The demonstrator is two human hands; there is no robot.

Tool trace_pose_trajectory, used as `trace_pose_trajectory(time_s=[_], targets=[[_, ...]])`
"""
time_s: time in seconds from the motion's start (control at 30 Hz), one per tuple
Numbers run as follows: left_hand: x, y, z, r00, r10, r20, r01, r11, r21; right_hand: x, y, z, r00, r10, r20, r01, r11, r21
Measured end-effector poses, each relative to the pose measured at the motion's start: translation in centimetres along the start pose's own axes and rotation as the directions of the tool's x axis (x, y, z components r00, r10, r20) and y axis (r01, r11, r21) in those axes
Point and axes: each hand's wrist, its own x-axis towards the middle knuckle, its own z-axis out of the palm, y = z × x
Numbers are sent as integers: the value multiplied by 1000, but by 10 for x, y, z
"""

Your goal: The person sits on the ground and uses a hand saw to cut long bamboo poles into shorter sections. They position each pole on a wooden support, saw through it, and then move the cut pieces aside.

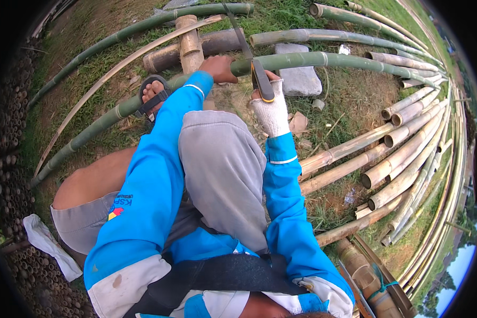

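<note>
The green bamboo pole [302, 59] lies across my view just beyond my knee, its long axis running from lower left up to the right in a broad arc that the lens bends. It rests on a short upright stump of bamboo [188, 42] and on the grass [350, 95]. My left hand [218, 69], bare, is clamped on top of the pole, pinning it down. My right hand [270, 108], in a white knit glove, is closed around the handle of a long curved blade [247, 47], whose edge crosses the pole almost at a right angle, just to the right of the left hand. So the pole runs sideways in front of both hands, the blade lying along my line of sight, and the two hands sit close together with the blade between them. My sandalled foot [152, 94] presses on the pole further to the left. Beyond lie more green poles, a grey stone block [299, 79] just behind the pole, and to the right a stack of dry yellow bamboo [403, 159] with cut ends facing me. A white cloth [47, 241] lies at my lower left.
</note>
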Motion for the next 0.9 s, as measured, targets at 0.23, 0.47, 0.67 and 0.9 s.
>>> trace_pose_trajectory(time_s=[0.23,0.47,0.67,0.9], targets=[[4,-22,5,999,27,38,-28,999,30,-242,-36,-74,984,179,23,-172,968,-180],[-6,-18,9,1000,7,-4,-7,1000,-31,-202,-45,-70,999,35,42,-26,980,-197],[8,4,-1,997,11,-76,-6,997,71,1,-12,-10,996,-63,-57,62,998,-18],[-2,-12,-1,997,49,-53,-47,998,33,-195,-19,-67,997,63,-38,-64,997,-36]])
